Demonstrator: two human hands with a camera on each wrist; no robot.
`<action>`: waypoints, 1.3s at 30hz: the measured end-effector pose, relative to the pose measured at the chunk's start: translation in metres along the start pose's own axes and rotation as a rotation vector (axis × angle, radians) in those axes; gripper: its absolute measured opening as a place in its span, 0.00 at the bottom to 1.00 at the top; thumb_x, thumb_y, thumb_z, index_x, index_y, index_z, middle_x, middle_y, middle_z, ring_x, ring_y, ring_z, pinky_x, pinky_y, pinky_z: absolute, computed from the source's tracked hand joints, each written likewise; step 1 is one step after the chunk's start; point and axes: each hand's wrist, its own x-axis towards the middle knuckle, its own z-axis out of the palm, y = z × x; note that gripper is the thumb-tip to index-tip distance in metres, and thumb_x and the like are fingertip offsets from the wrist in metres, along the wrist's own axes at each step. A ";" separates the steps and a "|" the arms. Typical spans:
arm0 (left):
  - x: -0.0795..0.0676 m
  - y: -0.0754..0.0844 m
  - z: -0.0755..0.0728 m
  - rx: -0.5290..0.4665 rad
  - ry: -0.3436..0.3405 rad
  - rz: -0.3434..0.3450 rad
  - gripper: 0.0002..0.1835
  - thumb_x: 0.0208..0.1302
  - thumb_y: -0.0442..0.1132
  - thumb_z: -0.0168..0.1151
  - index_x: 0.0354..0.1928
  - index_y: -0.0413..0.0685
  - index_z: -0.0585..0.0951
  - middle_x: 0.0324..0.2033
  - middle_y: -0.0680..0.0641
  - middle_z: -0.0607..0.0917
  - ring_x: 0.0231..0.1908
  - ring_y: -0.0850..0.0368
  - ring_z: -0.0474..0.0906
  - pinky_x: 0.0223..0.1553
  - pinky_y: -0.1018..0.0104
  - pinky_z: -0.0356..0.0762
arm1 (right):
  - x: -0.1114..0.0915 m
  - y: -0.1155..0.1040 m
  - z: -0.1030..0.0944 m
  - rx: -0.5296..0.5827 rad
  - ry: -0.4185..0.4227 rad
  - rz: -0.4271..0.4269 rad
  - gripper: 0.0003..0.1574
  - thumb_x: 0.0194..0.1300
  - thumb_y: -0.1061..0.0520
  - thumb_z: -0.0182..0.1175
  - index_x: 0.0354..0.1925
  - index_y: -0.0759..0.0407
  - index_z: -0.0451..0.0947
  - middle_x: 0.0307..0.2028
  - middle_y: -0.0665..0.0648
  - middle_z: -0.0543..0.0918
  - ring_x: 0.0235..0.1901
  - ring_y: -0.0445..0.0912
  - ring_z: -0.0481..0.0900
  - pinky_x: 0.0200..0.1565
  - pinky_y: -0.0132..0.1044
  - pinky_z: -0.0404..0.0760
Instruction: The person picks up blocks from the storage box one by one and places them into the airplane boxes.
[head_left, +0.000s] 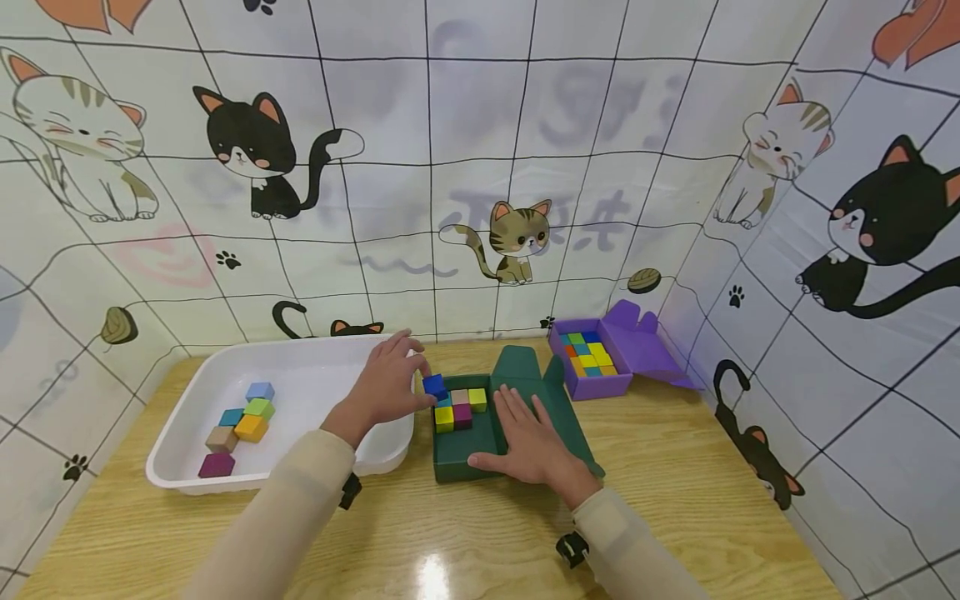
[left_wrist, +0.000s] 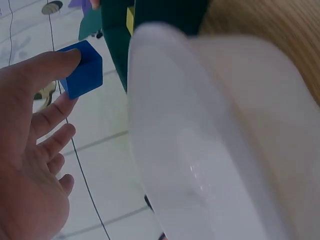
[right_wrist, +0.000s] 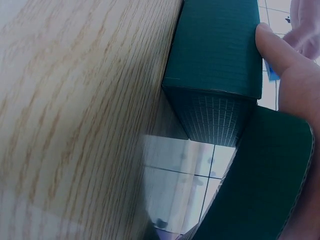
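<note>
My left hand [head_left: 385,382] pinches a blue cube [left_wrist: 85,70] between thumb and fingertip, above the left edge of the green cardboard box [head_left: 468,468]. Several cubes sit in that box, among them a yellow cube [head_left: 444,419], a magenta cube [head_left: 462,416] and a tan cube [head_left: 460,397]. Across the box's right side and opened lid [head_left: 558,408] lies my right hand [head_left: 528,442], fingers spread. In the right wrist view its thumb [right_wrist: 275,47] touches the box's upper edge. The box's floor is partly hidden in the wrist views.
A white tray [head_left: 300,354] to the left holds several loose cubes, including an orange cube [head_left: 251,427] and a purple cube [head_left: 217,465]. At the back right, a purple box [head_left: 600,386] with its lid open contains colored cubes. A cat-printed curtain [head_left: 420,192] hangs behind the wooden table [head_left: 420,533].
</note>
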 end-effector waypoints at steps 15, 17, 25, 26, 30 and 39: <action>0.030 0.044 0.039 0.085 -0.071 0.037 0.17 0.54 0.56 0.69 0.40 0.55 0.85 0.62 0.49 0.74 0.74 0.48 0.53 0.75 0.45 0.51 | -0.001 0.000 -0.001 -0.022 0.002 -0.012 0.69 0.56 0.18 0.49 0.77 0.58 0.42 0.78 0.58 0.44 0.78 0.53 0.41 0.76 0.60 0.36; 0.031 0.046 0.042 0.089 -0.079 0.040 0.17 0.54 0.56 0.70 0.40 0.54 0.85 0.62 0.48 0.74 0.74 0.47 0.53 0.75 0.44 0.51 | -0.001 -0.001 -0.001 -0.020 0.008 -0.015 0.68 0.56 0.18 0.49 0.77 0.58 0.42 0.78 0.58 0.45 0.78 0.54 0.41 0.76 0.60 0.36; 0.032 0.050 0.051 0.090 -0.128 0.017 0.18 0.52 0.56 0.71 0.41 0.55 0.86 0.62 0.48 0.74 0.75 0.46 0.52 0.75 0.44 0.51 | -0.001 0.000 -0.001 -0.007 0.007 -0.020 0.68 0.56 0.18 0.50 0.77 0.58 0.42 0.78 0.57 0.45 0.78 0.53 0.41 0.76 0.60 0.35; 0.032 0.050 0.052 0.088 -0.130 0.015 0.18 0.52 0.56 0.71 0.41 0.55 0.87 0.62 0.48 0.74 0.75 0.47 0.52 0.75 0.45 0.51 | -0.001 0.000 0.000 -0.005 0.008 -0.020 0.68 0.56 0.18 0.50 0.77 0.58 0.42 0.78 0.57 0.45 0.78 0.53 0.41 0.76 0.60 0.35; 0.031 0.050 0.057 0.088 -0.136 0.016 0.18 0.52 0.56 0.72 0.41 0.54 0.87 0.62 0.48 0.75 0.75 0.46 0.53 0.75 0.45 0.51 | 0.000 -0.001 0.000 -0.003 0.010 -0.020 0.68 0.57 0.18 0.50 0.77 0.58 0.42 0.78 0.58 0.45 0.78 0.53 0.41 0.76 0.60 0.35; 0.033 0.048 0.069 0.157 -0.127 0.020 0.17 0.52 0.56 0.72 0.39 0.55 0.87 0.64 0.47 0.72 0.75 0.46 0.51 0.76 0.48 0.50 | 0.001 0.001 0.001 -0.012 0.016 -0.020 0.68 0.56 0.18 0.49 0.77 0.58 0.42 0.78 0.58 0.45 0.78 0.53 0.41 0.76 0.60 0.36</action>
